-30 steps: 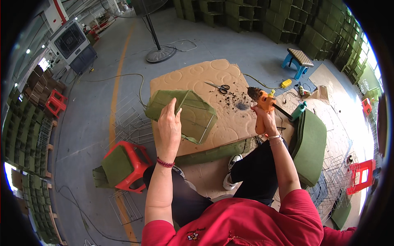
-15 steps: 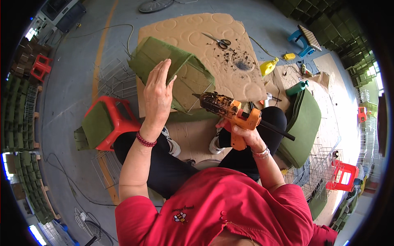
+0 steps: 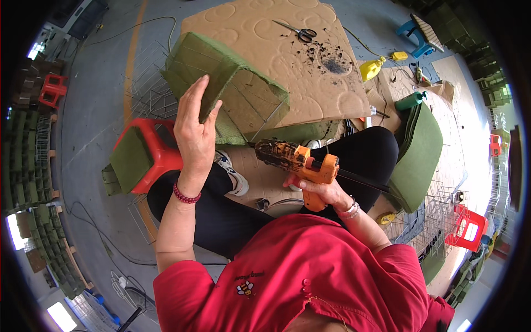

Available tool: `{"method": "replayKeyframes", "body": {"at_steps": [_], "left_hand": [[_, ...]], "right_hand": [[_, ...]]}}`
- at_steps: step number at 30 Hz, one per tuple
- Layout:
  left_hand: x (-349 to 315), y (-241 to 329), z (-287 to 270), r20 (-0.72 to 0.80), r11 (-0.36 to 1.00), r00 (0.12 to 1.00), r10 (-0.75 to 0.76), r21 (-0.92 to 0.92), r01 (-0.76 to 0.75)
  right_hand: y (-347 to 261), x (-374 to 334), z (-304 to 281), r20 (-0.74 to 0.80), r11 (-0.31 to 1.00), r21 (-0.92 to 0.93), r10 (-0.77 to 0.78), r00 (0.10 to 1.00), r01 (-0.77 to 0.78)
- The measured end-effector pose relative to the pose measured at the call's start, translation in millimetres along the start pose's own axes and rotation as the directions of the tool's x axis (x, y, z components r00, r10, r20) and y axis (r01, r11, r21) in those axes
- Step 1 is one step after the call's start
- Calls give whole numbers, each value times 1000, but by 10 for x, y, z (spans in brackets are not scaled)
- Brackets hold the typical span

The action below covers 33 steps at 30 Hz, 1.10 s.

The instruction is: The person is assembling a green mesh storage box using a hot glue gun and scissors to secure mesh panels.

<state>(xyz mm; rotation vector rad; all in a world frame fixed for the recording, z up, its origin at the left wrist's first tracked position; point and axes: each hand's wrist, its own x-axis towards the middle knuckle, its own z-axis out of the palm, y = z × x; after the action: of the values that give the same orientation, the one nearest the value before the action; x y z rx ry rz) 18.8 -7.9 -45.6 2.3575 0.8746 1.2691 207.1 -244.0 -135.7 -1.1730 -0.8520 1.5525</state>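
A green fabric-covered wire-frame box [image 3: 191, 62] lies on its side at the near left corner of the cardboard-topped table, partly past its edge. My left hand [image 3: 194, 130] is up against its near face, fingers stretched and thumb apart. My right hand [image 3: 327, 191] grips the handle of an orange hot glue gun [image 3: 316, 167], its front half crusted with dark glue. A black glue stick [image 3: 362, 181] sticks out of the gun's back. The nozzle points left, close to the box's lower near edge; whether it touches cannot be made out.
On the cardboard tabletop [image 3: 249, 27] lie scissors [image 3: 303, 33] and dark glue crumbs. A red stool [image 3: 166, 160] with green panels stands left; stacked green panels [image 3: 423, 160] lie right. Beyond them are a yellow bottle [image 3: 371, 68], a green bottle [image 3: 410, 100] and wire frames [image 3: 423, 221].
The glue gun has moved left and toward me, its nozzle now near the box's lower edge. My left hand stays against the box. The whole view has shifted slightly.
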Motion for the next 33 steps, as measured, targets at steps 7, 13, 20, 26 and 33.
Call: {"method": "replayKeyframes", "body": {"at_steps": [7,13,20,26,33], "left_hand": [[-35,-52,-69,-12,998,999,-48,-41,48],[-57,-92,-90,-6,995,996,-89,-54,89],[-80,-96,-68,-4,994,998,-66,-85,65],[-80,-98,-68,0,995,998,-56,-83,56],[-86,-93,-68,-9,988,996,-89,-127,87]], "right_hand": [[-132,-28,114,26,999,30,-19,999,18],[-86,26,146,-59,970,-167,-189,980,176],[-78,81,183,-94,946,-264,-221,971,189],[-157,87,237,-121,972,-203,-143,982,117],[-136,33,247,-117,955,-258,-184,976,149]]}}
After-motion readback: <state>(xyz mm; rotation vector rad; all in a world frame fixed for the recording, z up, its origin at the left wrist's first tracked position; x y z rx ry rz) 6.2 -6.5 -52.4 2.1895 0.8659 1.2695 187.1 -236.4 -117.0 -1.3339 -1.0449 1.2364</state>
